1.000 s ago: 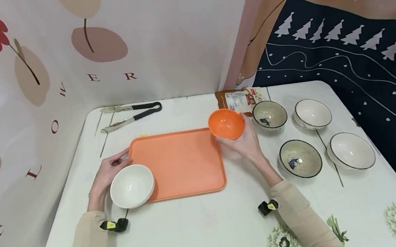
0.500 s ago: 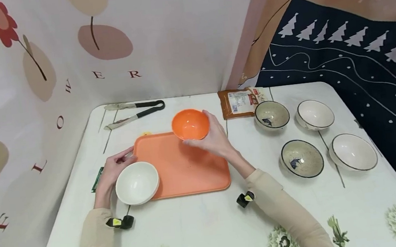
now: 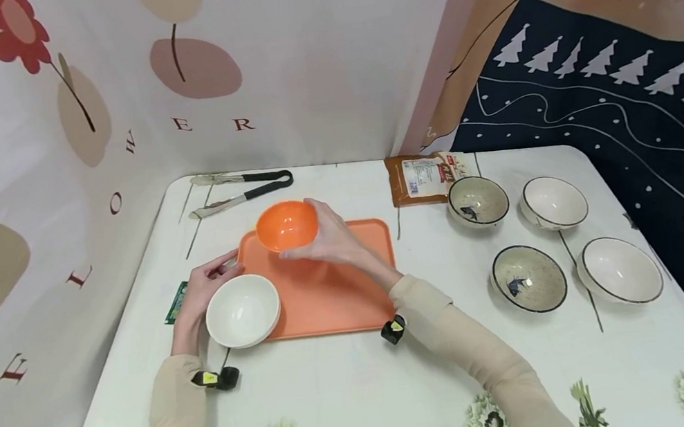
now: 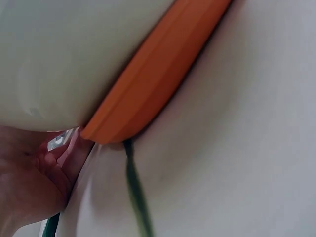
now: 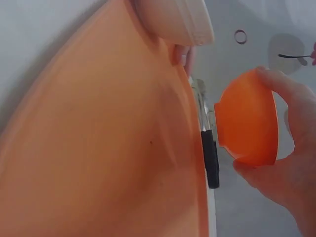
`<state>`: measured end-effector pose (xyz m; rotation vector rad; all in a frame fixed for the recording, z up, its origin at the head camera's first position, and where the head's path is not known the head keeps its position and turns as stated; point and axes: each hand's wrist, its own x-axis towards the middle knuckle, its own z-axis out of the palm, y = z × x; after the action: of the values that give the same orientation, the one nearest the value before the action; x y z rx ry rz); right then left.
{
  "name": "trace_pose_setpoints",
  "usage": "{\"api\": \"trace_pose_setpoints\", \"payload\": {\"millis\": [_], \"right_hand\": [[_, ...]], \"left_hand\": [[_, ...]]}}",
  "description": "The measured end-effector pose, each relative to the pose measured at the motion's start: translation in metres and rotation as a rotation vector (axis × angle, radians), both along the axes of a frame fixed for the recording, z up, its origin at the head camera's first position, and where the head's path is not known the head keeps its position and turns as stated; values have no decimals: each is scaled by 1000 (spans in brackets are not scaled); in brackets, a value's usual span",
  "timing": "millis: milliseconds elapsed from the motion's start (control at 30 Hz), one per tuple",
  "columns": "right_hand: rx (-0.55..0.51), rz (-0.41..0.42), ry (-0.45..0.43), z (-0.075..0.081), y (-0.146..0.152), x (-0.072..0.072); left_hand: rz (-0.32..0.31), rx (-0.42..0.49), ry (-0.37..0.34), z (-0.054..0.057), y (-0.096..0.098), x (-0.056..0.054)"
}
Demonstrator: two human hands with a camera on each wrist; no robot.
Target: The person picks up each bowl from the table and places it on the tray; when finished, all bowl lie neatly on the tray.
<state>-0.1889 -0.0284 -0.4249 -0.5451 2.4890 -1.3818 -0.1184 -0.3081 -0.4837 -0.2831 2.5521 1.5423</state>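
Observation:
My right hand (image 3: 333, 236) grips an orange bowl (image 3: 287, 226) by its right side, thumb and fingers spread around it. In the right wrist view that bowl (image 5: 249, 118) is tilted and held above the far left part of the salmon-orange tray (image 3: 332, 301). At the tray's left edge my left hand (image 3: 201, 291) holds the rim between thumb and fingers; the fingertips are partly hidden. A white bowl (image 3: 243, 311) stands at the tray's near left corner, beside the left hand. In the left wrist view, this bowl (image 4: 74, 59) overhangs the tray's edge (image 4: 148, 84).
Black-handled tongs (image 3: 251, 185) lie at the back left. A brown food packet (image 3: 416, 179) lies at the back. Several bowls stand on the right, among them a speckled bowl (image 3: 529, 279) and a cream bowl (image 3: 620, 270). A green packet (image 3: 176, 302) lies left of the left hand.
My right hand has carried the orange bowl leftward from the tray's far right corner to above its far left part. The left hand has stayed at the tray's left edge.

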Motion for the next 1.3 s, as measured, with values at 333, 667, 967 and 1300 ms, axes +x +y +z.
{"api": "trace_pose_setpoints", "payload": {"millis": [333, 667, 967, 1300], "right_hand": [[42, 36, 25, -24, -35, -11], [54, 47, 51, -40, -55, -15], [21, 49, 71, -45, -63, -16], [61, 94, 140, -47, -71, -15]], "left_hand": [[4, -50, -49, -1, -2, -4], [7, -62, -26, -3, -2, -2], [19, -59, -25, -5, -3, -2], [39, -60, -54, -6, -2, -5]]}}
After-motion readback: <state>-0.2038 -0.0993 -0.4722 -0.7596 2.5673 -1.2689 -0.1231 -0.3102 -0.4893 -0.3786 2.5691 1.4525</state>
